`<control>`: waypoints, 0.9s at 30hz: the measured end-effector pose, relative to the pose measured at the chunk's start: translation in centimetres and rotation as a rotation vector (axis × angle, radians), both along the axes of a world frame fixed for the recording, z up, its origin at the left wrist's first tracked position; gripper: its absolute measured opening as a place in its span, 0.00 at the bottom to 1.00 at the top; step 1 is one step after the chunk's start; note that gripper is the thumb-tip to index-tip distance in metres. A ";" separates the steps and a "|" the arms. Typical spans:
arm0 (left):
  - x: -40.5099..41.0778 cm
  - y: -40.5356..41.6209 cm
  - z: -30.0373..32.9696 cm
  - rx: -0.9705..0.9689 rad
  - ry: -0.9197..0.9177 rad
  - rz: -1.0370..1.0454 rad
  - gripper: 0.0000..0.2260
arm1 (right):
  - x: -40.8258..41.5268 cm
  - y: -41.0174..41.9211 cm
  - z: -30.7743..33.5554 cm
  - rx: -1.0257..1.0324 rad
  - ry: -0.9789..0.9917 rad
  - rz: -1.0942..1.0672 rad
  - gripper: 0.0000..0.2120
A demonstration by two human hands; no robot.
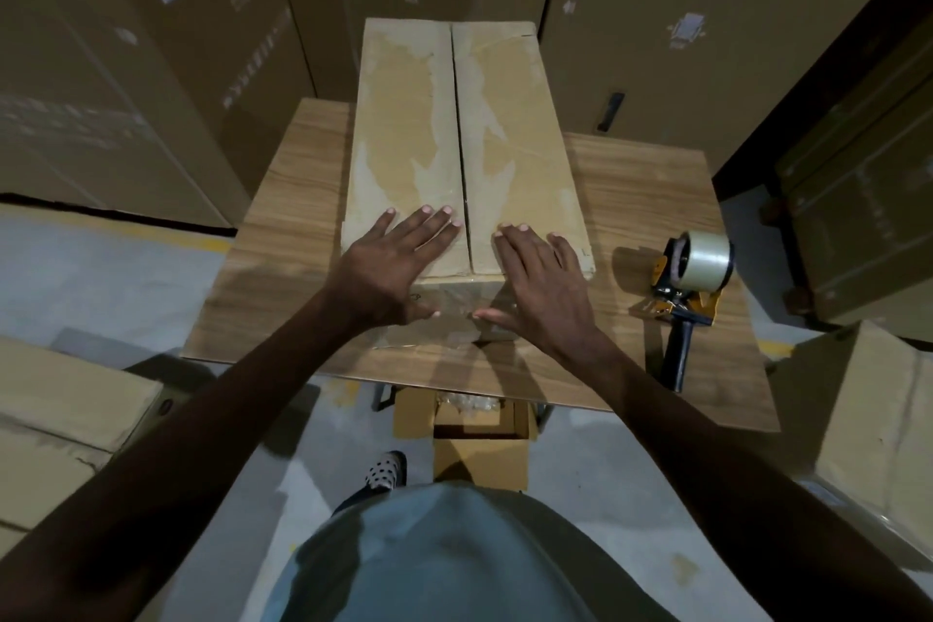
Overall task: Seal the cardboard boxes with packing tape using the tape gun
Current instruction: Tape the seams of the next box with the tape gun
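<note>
Cardboard box [469,141] flaps pressed flat by 2 hands, left [391,263] and right [542,285], fingers straight, grasping nothing, closing centre seam for taping; tape gun [689,285] idle on tabletop [646,197].

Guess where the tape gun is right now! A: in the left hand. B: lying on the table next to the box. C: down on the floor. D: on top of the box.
B: the tape gun lies on the table, right of the box, with both hands flat on the box flaps.
</note>
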State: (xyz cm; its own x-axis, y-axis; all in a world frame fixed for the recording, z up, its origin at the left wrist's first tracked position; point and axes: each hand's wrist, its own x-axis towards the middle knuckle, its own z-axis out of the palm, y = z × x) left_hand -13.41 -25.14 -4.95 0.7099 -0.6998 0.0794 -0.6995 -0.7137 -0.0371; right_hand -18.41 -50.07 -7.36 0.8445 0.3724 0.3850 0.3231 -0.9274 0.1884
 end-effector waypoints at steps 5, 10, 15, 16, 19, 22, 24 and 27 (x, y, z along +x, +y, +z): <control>0.7 0.1 0.9 -0.164 0.188 0.030 0.43 | 0.4 -0.6 1.9 0.084 0.086 0.081 0.47; 1.7 -0.7 1.0 -0.390 0.172 0.200 0.32 | 3.0 -0.2 5.2 0.345 0.170 0.009 0.31; 5.7 -1.5 1.3 -0.304 0.147 0.313 0.32 | 7.6 0.0 6.1 0.494 0.291 -0.058 0.22; 7.0 -1.7 1.6 -0.263 0.199 0.342 0.32 | 8.8 0.0 6.1 0.519 0.309 -0.066 0.20; 11.8 -2.2 2.4 -0.178 0.280 0.378 0.28 | 12.6 0.5 5.9 0.574 0.348 -0.083 0.18; 17.0 -2.4 2.6 -0.140 0.289 0.367 0.27 | 16.6 1.4 5.7 0.569 0.397 -0.118 0.21; 20.5 -2.4 2.6 -0.132 0.282 0.342 0.27 | 19.3 2.1 5.8 0.563 0.421 -0.139 0.23; 26.1 -2.8 2.8 -0.122 0.277 0.309 0.27 | 23.8 3.1 6.0 0.541 0.451 -0.167 0.24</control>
State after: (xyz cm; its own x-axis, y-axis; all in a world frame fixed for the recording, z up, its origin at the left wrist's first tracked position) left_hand 12.72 -27.92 -2.13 0.8909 -0.4479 -0.0748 -0.4234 -0.8788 0.2200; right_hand 5.44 -46.98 -1.34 0.9936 0.0801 0.0800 0.1068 -0.8968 -0.4294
